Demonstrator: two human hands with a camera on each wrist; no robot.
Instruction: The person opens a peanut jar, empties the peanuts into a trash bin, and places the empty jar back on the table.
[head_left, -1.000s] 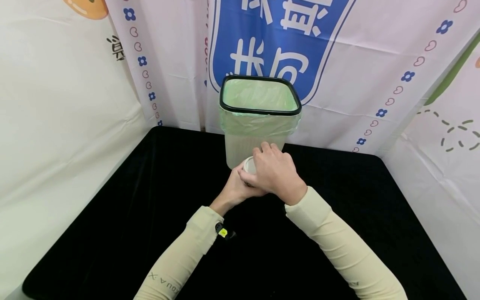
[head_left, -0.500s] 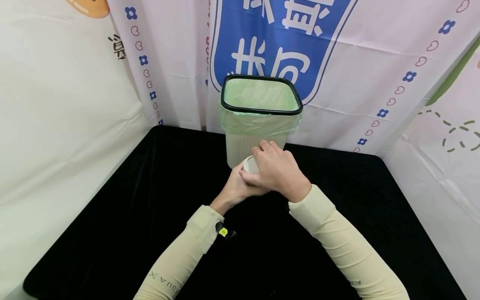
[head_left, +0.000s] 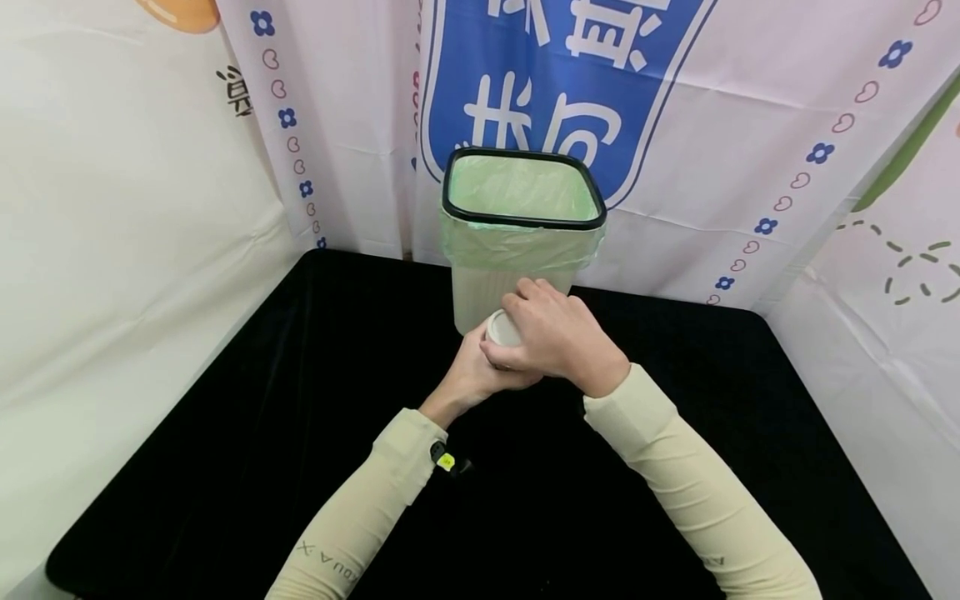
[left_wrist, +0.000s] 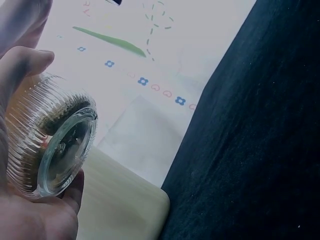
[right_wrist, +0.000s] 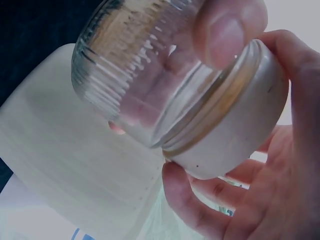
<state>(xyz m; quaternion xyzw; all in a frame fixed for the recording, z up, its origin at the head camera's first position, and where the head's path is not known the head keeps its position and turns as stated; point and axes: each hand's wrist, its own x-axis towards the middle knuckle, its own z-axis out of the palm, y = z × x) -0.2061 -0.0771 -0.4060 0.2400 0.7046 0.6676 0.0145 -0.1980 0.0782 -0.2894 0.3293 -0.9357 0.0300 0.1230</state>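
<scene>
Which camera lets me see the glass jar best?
The right wrist view: it shows the glass jar from the side, with its clear ribbed wall and white lid. The left wrist view shows its ribbed side and round base, but no lid. The head view shows mainly part of the lid's top.

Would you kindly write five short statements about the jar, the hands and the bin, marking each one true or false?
1. The left hand grips a ribbed glass jar. True.
2. The right hand holds a white lid at the jar's mouth. True.
3. The jar stands on the table. False: the hands hold it up.
4. In the head view, the hands partly cover the bin. True.
5. The bin is lined with a black bag. False: the bag is green; the rim is black.
</scene>
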